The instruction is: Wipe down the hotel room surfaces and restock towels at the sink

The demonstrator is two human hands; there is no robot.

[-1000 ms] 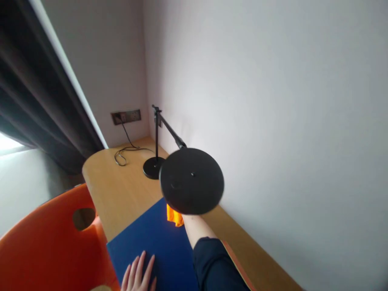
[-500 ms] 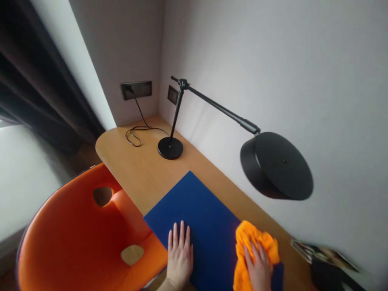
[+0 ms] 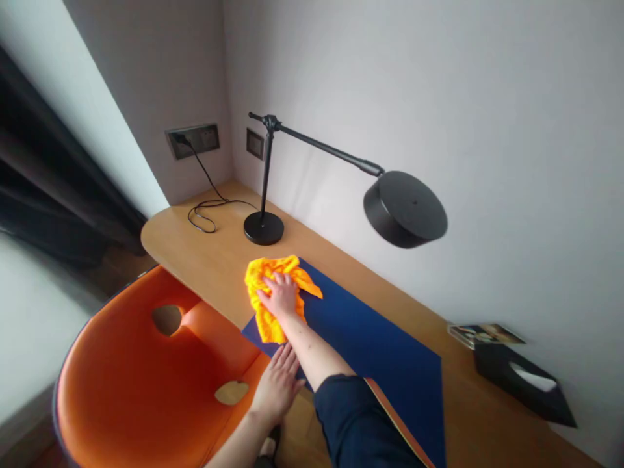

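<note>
An orange cloth (image 3: pixel 268 322) lies bunched over the far left corner of a dark blue desk mat (image 3: pixel 370 325). My right hand (image 3: pixel 281 296) presses on the cloth from above, its fingers curved into the fabric. My left hand (image 3: pixel 280 383) rests on the mat's near left edge, just below the cloth, with its fingers stretched out and nothing in them. My right forearm crosses over part of the mat and hides it.
A black desk lamp (image 3: pixel 263 227) stands behind the mat, its head hanging over the desk. Its cord runs to a wall socket (image 3: pixel 192 141). An orange chair (image 3: pixel 117 377) is at the left. A black tissue box (image 3: pixel 524 383) and some cards (image 3: pixel 485 333) lie at the right.
My right hand has carried the orange cloth from the mat's right side to its far left corner. My left hand has shifted to the mat's near edge. The view has turned slightly right.
</note>
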